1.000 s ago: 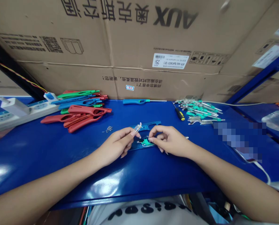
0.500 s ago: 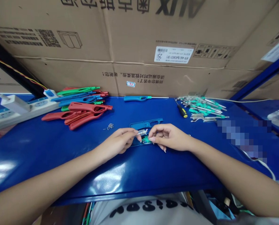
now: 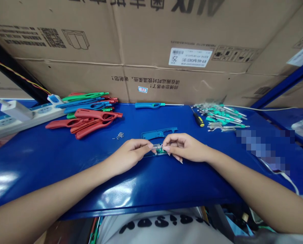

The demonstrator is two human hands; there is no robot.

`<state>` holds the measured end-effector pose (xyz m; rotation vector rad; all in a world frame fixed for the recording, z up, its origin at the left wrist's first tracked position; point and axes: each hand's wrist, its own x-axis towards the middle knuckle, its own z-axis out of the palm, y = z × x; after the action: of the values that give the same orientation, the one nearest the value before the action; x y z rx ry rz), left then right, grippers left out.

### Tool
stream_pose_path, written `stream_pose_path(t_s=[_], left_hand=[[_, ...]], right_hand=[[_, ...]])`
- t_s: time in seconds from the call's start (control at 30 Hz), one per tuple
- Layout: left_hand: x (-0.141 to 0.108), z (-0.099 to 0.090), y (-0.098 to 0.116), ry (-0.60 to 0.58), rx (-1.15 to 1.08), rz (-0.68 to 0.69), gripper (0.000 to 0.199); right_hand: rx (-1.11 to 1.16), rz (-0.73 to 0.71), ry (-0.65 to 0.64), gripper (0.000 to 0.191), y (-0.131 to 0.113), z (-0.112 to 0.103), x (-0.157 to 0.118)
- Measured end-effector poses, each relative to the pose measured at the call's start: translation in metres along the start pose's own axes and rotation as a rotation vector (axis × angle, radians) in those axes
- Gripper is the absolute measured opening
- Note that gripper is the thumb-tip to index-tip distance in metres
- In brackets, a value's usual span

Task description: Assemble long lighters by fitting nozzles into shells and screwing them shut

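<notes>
Between the thumb and fingers of my left hand [image 3: 129, 155] is a small clear lighter fuel tank [image 3: 156, 146]. My right hand [image 3: 185, 147] is pinched at the tank's right end, against a green plastic lighter part [image 3: 161, 151]; its fingertips hide just what they grip. Beneath both hands lies a blue lighter shell half [image 3: 148, 156], mostly covered. Just behind them a second blue shell half [image 3: 158, 133] rests with its inner side up.
Red, blue and green lighter shells [image 3: 97, 117] are piled at left beside a power strip [image 3: 43, 111]. Small screws [image 3: 120, 135] lie nearby. At the back are a blue lighter [image 3: 147, 105], a screwdriver [image 3: 198, 119] and green-and-metal lighter inserts [image 3: 225, 117]. A cardboard box [image 3: 141, 51] stands behind.
My left hand has brought the fuel tank slightly right and down, closer to the green part and my right fingertips. My right hand has barely moved.
</notes>
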<state>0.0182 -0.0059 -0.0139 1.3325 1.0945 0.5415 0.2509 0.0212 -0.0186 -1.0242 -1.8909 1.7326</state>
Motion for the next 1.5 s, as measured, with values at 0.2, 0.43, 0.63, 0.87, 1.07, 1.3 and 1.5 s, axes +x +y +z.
stream_pose_path(t_s=[0.2, 0.43, 0.63, 0.87, 1.07, 1.3, 1.5], left_hand=[[0.0055, -0.0059, -0.003, -0.026, -0.195, -0.096, 0.033], [0.0054, -0.0074, -0.002, -0.045, -0.213, -0.092, 0.033], [0.0068, -0.0072, -0.0039, -0.058, -0.199, -0.091, 0.032], [0.0064, -0.0074, -0.0037, -0.039, -0.185, -0.095, 0.029], [0.0065, -0.0059, -0.0035, -0.026, -0.173, -0.087, 0.029], [0.0057, -0.0059, -0.0016, -0.026, -0.155, -0.091, 0.032], [0.0037, -0.003, 0.0002, -0.026, -0.095, -0.044, 0.033]], right_hand=[[-0.012, 0.016, 0.025, 0.034, 0.0003, -0.0013, 0.0002], [-0.034, 0.029, 0.061, 0.036, -0.0009, 0.0006, 0.0012], [-0.047, 0.006, 0.052, 0.038, -0.0006, 0.0011, 0.0007], [-0.061, 0.025, 0.067, 0.036, -0.0004, 0.0005, 0.0004], [-0.064, 0.016, 0.07, 0.034, -0.0009, -0.0007, 0.0006], [-0.076, 0.021, 0.077, 0.033, -0.0018, -0.0002, -0.0003], [-0.089, 0.006, 0.09, 0.032, -0.0014, 0.0009, -0.0005]])
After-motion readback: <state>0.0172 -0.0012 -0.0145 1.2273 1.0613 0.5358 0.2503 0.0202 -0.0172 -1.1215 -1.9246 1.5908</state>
